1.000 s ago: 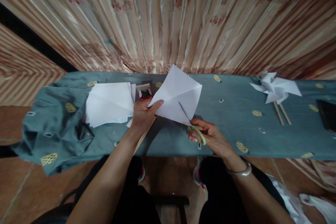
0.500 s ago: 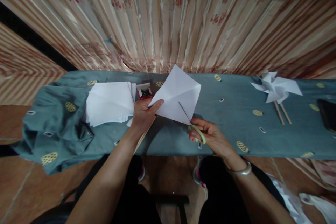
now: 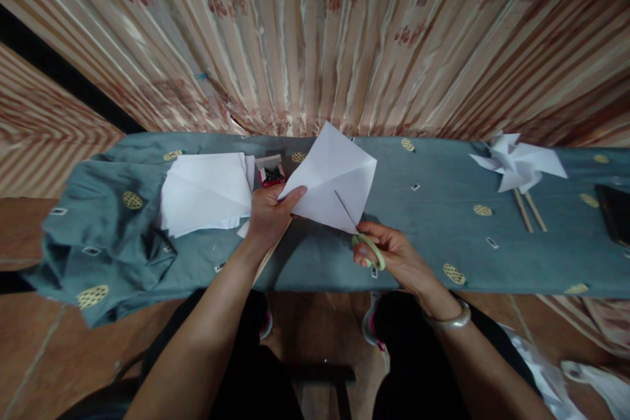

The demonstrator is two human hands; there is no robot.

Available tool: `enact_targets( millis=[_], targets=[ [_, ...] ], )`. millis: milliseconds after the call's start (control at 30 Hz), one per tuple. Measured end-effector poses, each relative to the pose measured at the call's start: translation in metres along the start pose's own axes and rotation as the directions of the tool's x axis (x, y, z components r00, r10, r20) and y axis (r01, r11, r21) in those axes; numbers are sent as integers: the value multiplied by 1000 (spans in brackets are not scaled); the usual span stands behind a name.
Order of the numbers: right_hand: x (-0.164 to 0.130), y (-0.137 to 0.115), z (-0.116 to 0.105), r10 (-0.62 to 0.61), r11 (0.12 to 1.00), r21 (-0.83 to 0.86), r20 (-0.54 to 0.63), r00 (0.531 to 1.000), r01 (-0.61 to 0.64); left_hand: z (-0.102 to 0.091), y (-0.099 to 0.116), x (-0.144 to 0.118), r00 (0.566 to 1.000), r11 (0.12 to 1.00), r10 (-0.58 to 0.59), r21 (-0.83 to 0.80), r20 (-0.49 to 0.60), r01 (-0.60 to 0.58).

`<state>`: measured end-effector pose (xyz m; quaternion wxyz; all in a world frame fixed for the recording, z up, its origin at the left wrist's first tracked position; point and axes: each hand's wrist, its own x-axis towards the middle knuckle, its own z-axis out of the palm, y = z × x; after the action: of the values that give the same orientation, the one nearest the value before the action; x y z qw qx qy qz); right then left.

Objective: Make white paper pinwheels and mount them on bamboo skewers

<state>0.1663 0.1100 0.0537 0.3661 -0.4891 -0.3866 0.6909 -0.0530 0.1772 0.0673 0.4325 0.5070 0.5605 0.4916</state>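
Observation:
A creased square sheet of white paper is held up over the cloth, its left corner pinched in my left hand. My right hand grips the light green handles of a pair of scissors. One dark blade lies over the paper's face from its lower right corner toward the middle; the other is hidden behind the sheet. Just beyond my left hand sits a small open box of dark little pieces, perhaps pins. Beneath my left wrist, thin wooden sticks are partly covered.
A stack of white paper lies to the left on the green patterned cloth, which is bunched at that end. On the right are white paper pinwheels on two wooden sticks and a dark flat object. A pleated curtain hangs behind.
Almost nothing differs. Both hands, the paper and the scissors keep practically the same position, with the blade still at the lower right corner.

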Motion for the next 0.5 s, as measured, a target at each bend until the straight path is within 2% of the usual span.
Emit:
enact_targets(
  millis=[300, 500],
  targets=[
    [-11, -13, -7, -36, 992, -118, 144, 989, 53, -3, -5, 4, 999, 999, 22, -25, -23, -23],
    [-15, -18, -8, 20, 997, -81, 155, 988, -8, -3, -3, 3, 999, 999, 31, 35, -28, -30]
  ],
)
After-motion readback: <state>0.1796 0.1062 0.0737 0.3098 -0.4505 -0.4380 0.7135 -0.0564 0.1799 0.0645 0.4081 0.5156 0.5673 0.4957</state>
